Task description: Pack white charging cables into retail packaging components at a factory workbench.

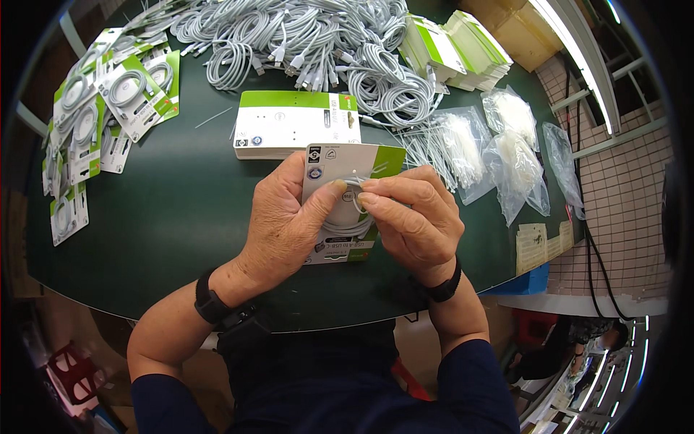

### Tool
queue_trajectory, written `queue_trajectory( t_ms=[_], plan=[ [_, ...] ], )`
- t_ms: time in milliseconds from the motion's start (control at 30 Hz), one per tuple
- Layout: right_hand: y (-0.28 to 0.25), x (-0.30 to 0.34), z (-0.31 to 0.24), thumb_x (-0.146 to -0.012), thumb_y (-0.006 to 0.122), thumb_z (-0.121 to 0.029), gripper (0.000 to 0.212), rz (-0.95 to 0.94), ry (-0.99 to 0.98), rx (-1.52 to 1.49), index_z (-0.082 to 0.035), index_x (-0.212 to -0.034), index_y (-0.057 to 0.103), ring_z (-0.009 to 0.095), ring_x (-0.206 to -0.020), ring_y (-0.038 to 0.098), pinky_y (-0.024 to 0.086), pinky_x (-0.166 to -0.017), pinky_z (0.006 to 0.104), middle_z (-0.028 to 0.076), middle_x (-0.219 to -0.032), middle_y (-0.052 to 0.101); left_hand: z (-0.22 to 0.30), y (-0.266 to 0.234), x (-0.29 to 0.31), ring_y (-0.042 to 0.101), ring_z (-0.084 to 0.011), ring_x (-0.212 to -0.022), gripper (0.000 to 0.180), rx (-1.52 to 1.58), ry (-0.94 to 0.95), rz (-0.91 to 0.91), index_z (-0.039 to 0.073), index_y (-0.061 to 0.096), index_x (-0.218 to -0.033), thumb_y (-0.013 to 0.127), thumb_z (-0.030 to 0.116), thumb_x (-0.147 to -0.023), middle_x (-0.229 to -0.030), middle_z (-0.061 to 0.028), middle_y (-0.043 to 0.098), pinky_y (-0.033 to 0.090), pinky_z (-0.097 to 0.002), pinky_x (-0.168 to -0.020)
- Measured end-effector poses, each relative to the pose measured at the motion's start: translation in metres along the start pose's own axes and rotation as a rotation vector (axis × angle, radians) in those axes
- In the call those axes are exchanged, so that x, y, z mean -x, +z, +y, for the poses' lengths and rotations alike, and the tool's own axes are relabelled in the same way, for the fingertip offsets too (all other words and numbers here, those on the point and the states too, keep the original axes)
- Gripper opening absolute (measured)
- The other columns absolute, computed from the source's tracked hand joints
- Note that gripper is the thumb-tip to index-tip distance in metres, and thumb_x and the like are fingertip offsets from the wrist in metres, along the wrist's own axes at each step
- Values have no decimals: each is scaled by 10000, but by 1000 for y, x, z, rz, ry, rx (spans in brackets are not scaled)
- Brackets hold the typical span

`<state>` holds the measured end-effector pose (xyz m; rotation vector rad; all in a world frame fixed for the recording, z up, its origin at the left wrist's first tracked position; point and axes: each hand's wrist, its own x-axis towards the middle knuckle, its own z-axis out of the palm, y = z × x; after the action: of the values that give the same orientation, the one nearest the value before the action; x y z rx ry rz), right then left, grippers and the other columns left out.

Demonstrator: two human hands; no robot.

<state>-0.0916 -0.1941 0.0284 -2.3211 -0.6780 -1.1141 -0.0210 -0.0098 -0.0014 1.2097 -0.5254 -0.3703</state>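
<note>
My left hand (283, 217) grips a white and green packaging card (334, 155) just above the table's near half. Its thumb presses a coiled white cable (348, 228) flat against the card. At the card's upper part my right hand (418, 217) is closed, thumb and index finger pinching a thin white cable tie beside the coil. The fingertips partly hide the tie. Behind the card lies a stack of blank-cabled cards (293, 123), white with a green band. A loose bundle of thin white ties (428, 155) sits to the right of it.
Coiled white cables (296, 36) heap up at the back. Cards with cables attached (126, 98) pile at the left. More card stacks (473, 50) stand at the back right, with plastic bags of white ties (515, 163) nearer. Another person (571, 347) is at the lower right.
</note>
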Motion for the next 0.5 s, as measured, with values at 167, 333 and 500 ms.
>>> queue_trajectory(
  t_ms=[167,333,500],
  plan=[
    [4,-1,2,-793,842,50,301,19,9,-31,-82,-1052,763,225,-790,685,545,-654,309,92,-997,769,0,0,0,677,-103,-988,228,27,-1,1,-26,632,-1238,652,75,-1035,-1113,-92,746,571,-289,-883],
    [6,-5,7,-792,833,61,293,9,24,-20,-72,-1042,756,218,-753,660,526,-634,307,92,-985,769,-3,0,1,674,-104,-986,234,-13,20,-23,-26,632,-1242,658,79,-1034,-1092,-82,742,571,-288,-873],
    [5,-9,4,-799,827,53,257,-6,54,-10,-65,-1014,749,213,-734,644,512,-616,304,94,-973,768,-2,3,2,674,-109,-980,234,-21,63,-12,-23,639,-1238,666,83,-1031,-1081,-80,737,572,-290,-863]
  ],
)
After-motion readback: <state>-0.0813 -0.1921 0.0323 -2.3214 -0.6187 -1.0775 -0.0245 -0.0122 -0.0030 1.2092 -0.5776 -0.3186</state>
